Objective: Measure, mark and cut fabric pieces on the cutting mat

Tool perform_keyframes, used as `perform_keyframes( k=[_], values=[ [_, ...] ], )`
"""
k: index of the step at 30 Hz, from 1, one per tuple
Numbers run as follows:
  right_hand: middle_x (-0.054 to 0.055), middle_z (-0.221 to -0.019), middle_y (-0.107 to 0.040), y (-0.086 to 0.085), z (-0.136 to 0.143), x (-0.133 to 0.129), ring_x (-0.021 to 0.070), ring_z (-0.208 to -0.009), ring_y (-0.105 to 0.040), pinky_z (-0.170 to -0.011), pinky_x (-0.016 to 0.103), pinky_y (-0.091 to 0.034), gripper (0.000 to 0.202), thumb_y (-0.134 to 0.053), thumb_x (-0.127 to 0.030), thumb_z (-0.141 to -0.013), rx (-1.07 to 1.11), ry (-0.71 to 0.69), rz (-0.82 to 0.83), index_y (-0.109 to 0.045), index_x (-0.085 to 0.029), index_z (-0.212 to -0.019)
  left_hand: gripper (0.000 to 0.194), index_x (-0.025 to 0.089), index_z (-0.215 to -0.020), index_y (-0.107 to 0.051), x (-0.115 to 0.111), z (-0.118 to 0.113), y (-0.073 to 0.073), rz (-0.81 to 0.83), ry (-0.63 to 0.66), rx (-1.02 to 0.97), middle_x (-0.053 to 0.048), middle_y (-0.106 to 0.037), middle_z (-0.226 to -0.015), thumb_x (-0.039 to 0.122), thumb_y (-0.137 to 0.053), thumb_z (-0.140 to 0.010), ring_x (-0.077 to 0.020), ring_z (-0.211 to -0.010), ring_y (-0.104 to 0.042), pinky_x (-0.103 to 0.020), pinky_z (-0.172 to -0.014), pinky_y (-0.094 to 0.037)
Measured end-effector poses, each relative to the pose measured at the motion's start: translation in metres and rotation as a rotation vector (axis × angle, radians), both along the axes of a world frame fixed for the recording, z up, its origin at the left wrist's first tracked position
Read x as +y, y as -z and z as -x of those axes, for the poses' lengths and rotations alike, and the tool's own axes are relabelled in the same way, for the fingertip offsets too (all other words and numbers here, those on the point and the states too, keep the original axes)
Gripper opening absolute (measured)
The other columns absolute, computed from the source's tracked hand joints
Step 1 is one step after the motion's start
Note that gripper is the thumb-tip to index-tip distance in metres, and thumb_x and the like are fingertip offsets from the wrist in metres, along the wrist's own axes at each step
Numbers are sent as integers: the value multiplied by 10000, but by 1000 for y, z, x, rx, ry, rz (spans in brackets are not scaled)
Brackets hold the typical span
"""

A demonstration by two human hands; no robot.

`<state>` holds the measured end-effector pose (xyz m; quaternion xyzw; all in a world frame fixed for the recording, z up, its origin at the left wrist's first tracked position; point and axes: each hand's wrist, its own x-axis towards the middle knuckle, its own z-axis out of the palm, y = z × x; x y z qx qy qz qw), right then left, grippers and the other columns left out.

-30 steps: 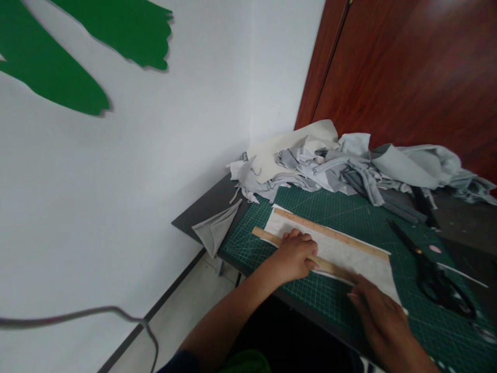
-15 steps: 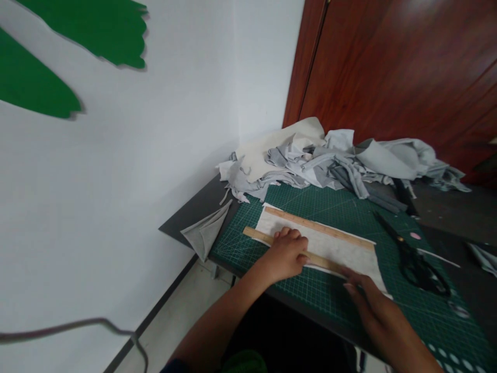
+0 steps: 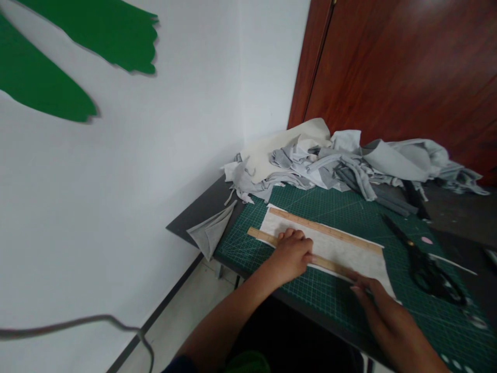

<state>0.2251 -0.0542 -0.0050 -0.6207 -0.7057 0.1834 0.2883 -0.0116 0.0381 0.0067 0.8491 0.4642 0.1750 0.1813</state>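
Observation:
A strip of white cloth (image 3: 345, 253) lies on the green cutting mat (image 3: 326, 299). One wooden ruler (image 3: 330, 231) rests along the cloth's far edge, and a second wooden ruler (image 3: 332, 266) runs along its near edge. My left hand (image 3: 292, 255) is closed over the middle of the near ruler, fingers curled on the cloth side. At the right end of that ruler, my right hand (image 3: 382, 304) grips with thumb and fingers close together; the ruler's tip is hidden there.
Black scissors (image 3: 429, 269) lie to the right of the cloth. A heap of grey and white fabric scraps (image 3: 330, 160) covers the back of the table. Folded grey cloth (image 3: 212, 230) hangs at the left edge, near the white wall (image 3: 135, 171).
The whole scene has shifted slightly to the right in view as my head turned. Both hands stay on the near ruler, with no clear movement against the cloth.

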Motion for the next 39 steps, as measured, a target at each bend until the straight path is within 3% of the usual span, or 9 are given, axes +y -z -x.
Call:
perform_keyframes(
  k=[13, 20, 24, 31, 39],
  values=[
    [118, -1153, -800, -4, 3, -1, 290, -1068, -769, -927, 387, -618, 285, -489, -460, -941, 33, -6, 13, -652, -265, -1070, 160, 209, -798, -654, 1, -2, 3, 13, -33, -84, -27, -650, -995, 293, -745, -900, -246, -1088, -532, -397, -895, -383],
    [112, -982, -768, -25, -11, 11, 271, -920, -735, -847, 378, -555, 286, -503, -476, -967, 88, 166, -57, -646, -229, -984, 126, 217, -783, -669, 4, -2, -2, -22, -39, -63, -29, -652, -1001, 193, -719, -896, -249, -1089, -542, -399, -884, -379],
    [87, -881, -700, -27, -28, 24, 254, -831, -666, -777, 360, -498, 249, -500, -435, -971, 43, 269, -124, -614, -217, -930, 111, 226, -801, -685, 8, -3, -4, -27, -24, -26, -25, -655, -1000, 214, -727, -903, -258, -1092, -543, -405, -878, -374],
    [31, -802, -653, -26, -31, 16, 220, -751, -640, -717, 324, -447, 190, -410, -377, -1007, 76, 177, 65, -510, -244, -917, 109, 229, -791, -692, 11, -3, -5, -39, -28, -22, -18, -662, -980, 202, -752, -878, -259, -1072, -547, -398, -869, -379],
    [33, -839, -665, -50, -28, -5, 233, -825, -662, -762, 338, -432, 186, -365, -357, -1019, 6, 93, 345, -489, -256, -923, 116, 231, -774, -688, 15, -4, -6, -3, -28, -26, -17, -666, -963, 195, -761, -857, -256, -1066, -545, -389, -879, -375]
  ],
)
